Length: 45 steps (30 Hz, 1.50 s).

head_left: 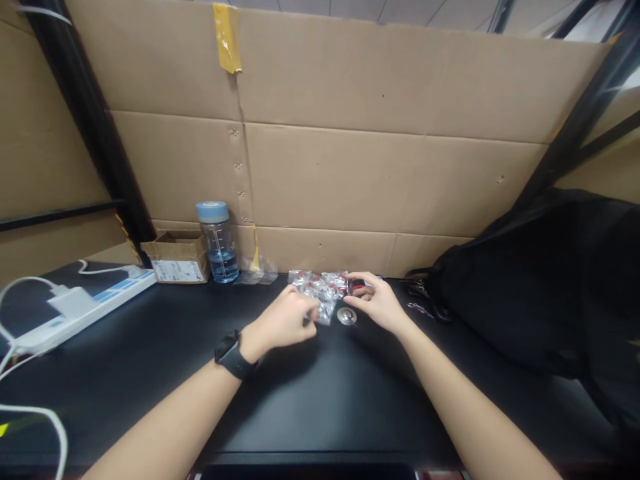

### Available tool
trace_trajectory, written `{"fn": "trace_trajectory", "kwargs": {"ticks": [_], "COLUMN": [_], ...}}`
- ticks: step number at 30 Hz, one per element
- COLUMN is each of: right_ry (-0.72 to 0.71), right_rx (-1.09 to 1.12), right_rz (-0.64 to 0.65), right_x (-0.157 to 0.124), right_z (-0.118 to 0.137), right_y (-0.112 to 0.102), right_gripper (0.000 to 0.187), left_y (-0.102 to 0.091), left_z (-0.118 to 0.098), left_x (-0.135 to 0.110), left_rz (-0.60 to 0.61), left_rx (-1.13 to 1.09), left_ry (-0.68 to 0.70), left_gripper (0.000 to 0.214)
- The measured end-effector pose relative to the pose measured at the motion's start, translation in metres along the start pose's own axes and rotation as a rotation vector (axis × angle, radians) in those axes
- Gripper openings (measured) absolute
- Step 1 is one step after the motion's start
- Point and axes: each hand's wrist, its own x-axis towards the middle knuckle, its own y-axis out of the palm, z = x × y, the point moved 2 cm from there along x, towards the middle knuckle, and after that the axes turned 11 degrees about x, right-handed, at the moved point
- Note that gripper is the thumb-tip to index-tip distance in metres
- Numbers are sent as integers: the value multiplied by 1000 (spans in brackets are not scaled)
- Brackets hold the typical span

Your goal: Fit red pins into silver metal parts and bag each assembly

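Observation:
A heap of small clear plastic packets (pixel 323 287) with red bits inside lies on the black table (pixel 310 393) near the cardboard wall. My left hand (pixel 285 320), a black watch on its wrist, is closed with its fingers pinching one packet at the heap's near edge. My right hand (pixel 376 301) rests to the right of the heap, fingers curled around a small dark and red part (pixel 356 288). A small round metal disc (pixel 347 316) lies on the table between my two hands.
A blue-lidded water bottle (pixel 218 241) and a small cardboard box (pixel 177 257) stand at the back left. A white power strip (pixel 75 307) with cables lies at the left edge. A black bag (pixel 540 280) fills the right side. Cardboard sheets (pixel 350 173) wall the back.

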Motion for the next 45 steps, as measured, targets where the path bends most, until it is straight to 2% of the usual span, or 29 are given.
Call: {"fn": "trace_trajectory", "kwargs": {"ticks": [2,4,9,13,16,20,24,32,36,41,45], "right_ry": [-14,-12,30,75,105,160,183,195,120,173,35], "right_rx": [-108,-224,-293,-392,-484,-548,-619,-763,-676,-452,-549], "right_rz": [39,101,260,414,492,518,546,454,437,535,479], "right_x": [-1,-2,-6,-14,-20,-27,-30,-27,-26,-24,-21], "right_z": [6,11,19,27,36,42,37,19,16,11,13], "right_y": [-4,-6,-7,-4,-1,2,5,11,16,16,18], "right_gripper": [45,44,46,47,44,38,36,42,41,35,35], "left_y": [5,8,9,11,15,22,25,28,28,28,26], "left_z": [-17,-25,-24,-24,-26,-30,-32,-28,-28,-28,-27], "left_x": [-2,-5,-10,-12,-15,-18,-19,-20,-19,-19,-19], "left_rz": [117,195,289,350,357,354,378,422,416,425,430], "left_rx": [-39,-58,-104,-140,-112,-41,-26,-42,-52,-59,-82], "left_ry": [75,116,171,213,186,153,150,126,141,136,136], "left_gripper": [7,5,5,32,45,56,59,52,52,51,53]}}
